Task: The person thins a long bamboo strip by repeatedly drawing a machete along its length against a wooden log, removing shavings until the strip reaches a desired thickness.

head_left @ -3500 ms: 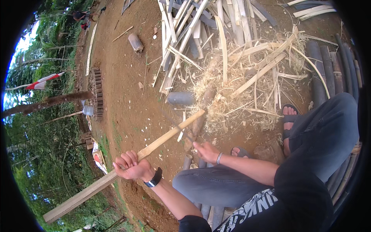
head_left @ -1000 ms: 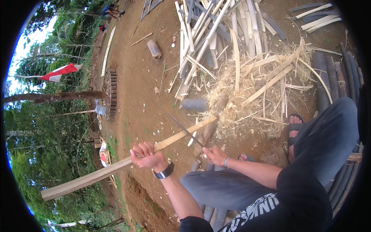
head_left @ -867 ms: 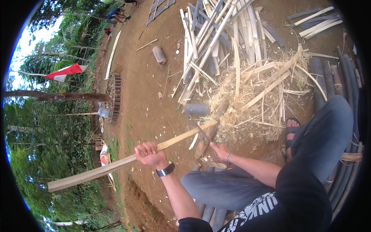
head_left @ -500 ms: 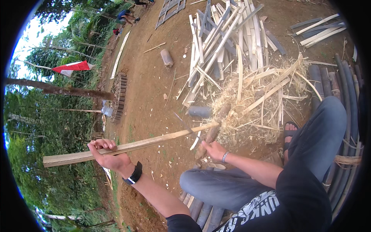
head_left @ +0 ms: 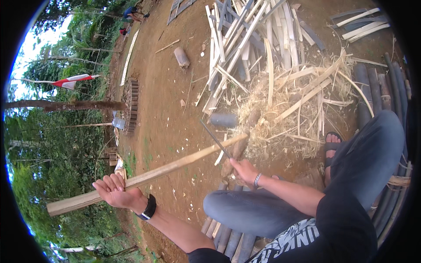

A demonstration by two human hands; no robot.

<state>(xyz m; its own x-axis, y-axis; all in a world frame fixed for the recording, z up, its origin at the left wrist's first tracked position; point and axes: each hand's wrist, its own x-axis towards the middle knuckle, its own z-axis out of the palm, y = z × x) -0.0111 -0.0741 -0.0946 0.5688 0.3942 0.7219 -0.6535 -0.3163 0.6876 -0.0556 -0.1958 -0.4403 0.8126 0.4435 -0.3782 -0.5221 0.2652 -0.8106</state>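
My left hand (head_left: 116,191) is closed around a long pale bamboo slat (head_left: 175,165) near its wide end. The slat slants away to the right, and its narrow far end lies on a short log (head_left: 240,151). In my right hand (head_left: 245,171) is a knife with a long, dark, thin blade (head_left: 214,138). That blade crosses the slat near the log, pointing away and to the left. The knife's handle is hidden in my fist. Curled shavings (head_left: 267,125) are heaped around the log.
Beyond the shavings lies a big pile of split slats (head_left: 245,39), with a smaller stack (head_left: 362,26) at the far right. A dark bamboo piece (head_left: 223,119) is beside the log. Bamboo poles (head_left: 379,90) lie on my right. A short brown log (head_left: 181,58) rests on the dirt.
My right hand has turned the knife, so its blade now shows more plainly across the slat. My left hand and the slat's near end have dropped slightly lower in view.
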